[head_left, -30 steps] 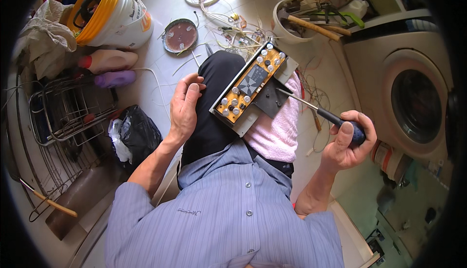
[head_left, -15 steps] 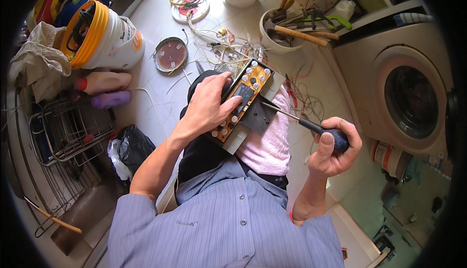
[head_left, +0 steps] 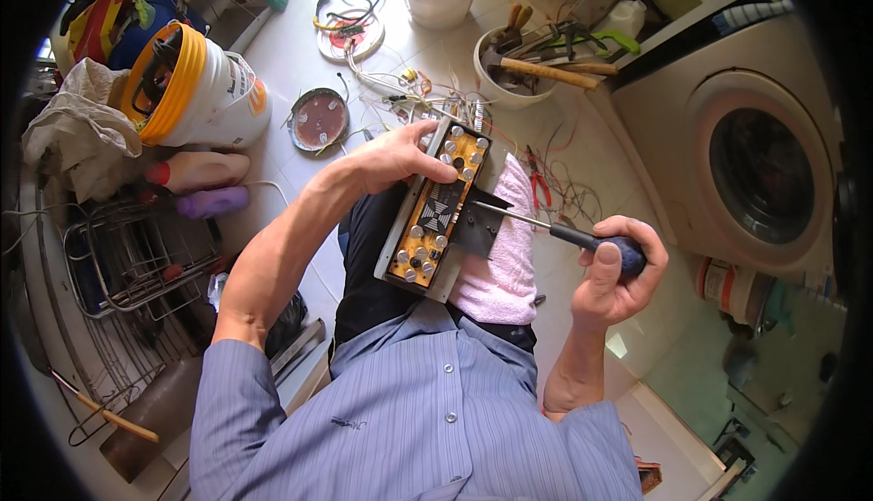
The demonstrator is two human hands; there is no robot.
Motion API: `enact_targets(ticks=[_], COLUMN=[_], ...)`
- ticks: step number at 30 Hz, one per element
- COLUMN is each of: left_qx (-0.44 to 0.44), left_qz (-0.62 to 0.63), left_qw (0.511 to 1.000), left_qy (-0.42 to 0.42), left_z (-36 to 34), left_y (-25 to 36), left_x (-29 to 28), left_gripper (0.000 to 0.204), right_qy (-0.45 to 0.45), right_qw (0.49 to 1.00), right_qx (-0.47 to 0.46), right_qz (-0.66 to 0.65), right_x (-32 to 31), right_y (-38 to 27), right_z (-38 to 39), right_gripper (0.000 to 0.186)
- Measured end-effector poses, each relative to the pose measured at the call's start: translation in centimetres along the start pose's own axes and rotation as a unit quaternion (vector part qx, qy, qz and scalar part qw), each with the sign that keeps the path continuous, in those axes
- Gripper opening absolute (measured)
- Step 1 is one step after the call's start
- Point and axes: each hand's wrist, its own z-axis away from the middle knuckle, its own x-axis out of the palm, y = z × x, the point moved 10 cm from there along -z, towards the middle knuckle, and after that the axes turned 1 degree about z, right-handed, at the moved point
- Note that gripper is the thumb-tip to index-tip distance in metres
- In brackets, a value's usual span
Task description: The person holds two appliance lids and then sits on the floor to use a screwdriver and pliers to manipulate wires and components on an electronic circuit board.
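On the lap (head_left: pixel 356 265), the left hand (head_left: pixel 398 157) is gripping a long, metal-framed amber circuit board (head_left: pixel 436 210), seemingly for steadiness; the right hand (head_left: pixel 611 294) is holding a blue-handled steel screwdriver (head_left: pixel 571 235).

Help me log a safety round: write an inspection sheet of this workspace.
Surface: lap, partly covered by a pink towel.
Work things: framed circuit board over the lap; screwdriver tip near its edge, contact unclear.
Clutter: red-handled pliers on the floor; hammer in a white bucket.
Hands: left hand grips the circuit board; right hand holds the screwdriver.
Cables: loose wires tangled on the floor.
Surroundings: washing machine at right; orange-rimmed bucket at left.
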Motion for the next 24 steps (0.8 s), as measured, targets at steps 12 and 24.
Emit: enact_targets(ticks=[12,24], left_qx=[0.266,0.002], left_qz=[0.334,0.448], left_qw=[0.866,0.875], left_qy=[0.260,0.186], left_z=[7.0,9.0], left_y=[-5.5,-14.7], left_x=[3.0,10.5], left_gripper=[0.044,0.041], right_qy=[0.092,-0.024], right_qw=[0.989,0.997], right_qx=[-0.055,-0.056], right_qz=[-0.100,-0.057], right_x=[-4.6,0.8], right_y=[-3.7,-4.5], right_z=[-2.6,0.0], right_gripper=[0.032,0.038])
